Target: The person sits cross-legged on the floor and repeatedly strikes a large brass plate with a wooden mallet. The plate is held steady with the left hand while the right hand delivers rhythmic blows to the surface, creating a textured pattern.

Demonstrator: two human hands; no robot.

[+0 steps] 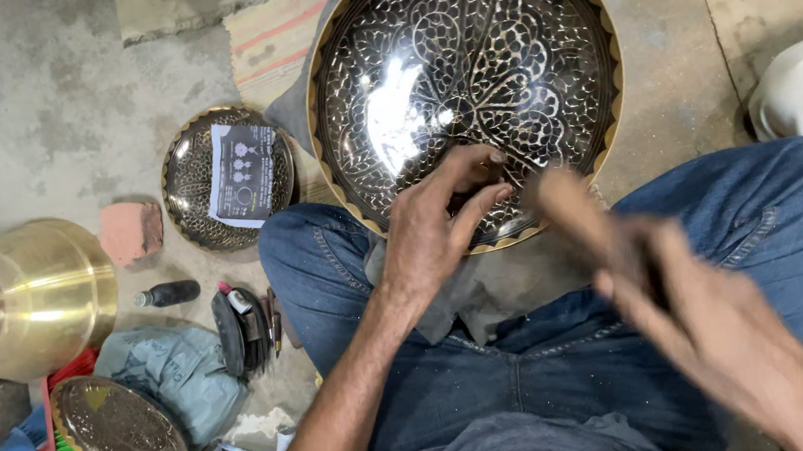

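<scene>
Down between the knees, leaned against the lap: large engraved brass bowl (465, 89), black-filled floral pattern, scalloped golden rim, tilted toward the camera. Left hand (435, 228) pressed on the bowl's lower inner face, fingers (476, 206) pinched narrow, as if around a small tool; tool itself too hidden to tell. Right hand (710, 326) blurred in motion, just right of the left hand and nearer the body, wrapped around a wooden mallet handle (575, 209), head of it close to the left fingertips. Under both hands, blue jeans (525, 377) and a grey cloth (481, 290). Well left of the left hand, on the concrete floor: smaller engraved plate (193, 179) with a printed paper sheet (243, 173) laid on it, a reddish brick piece (131, 231), a small dark bottle (169, 294), a plain polished brass vessel (30, 299). Nearer the left elbow, a round dusty brass tray (119, 434) and a crumpled grey bag (181, 368).
</scene>
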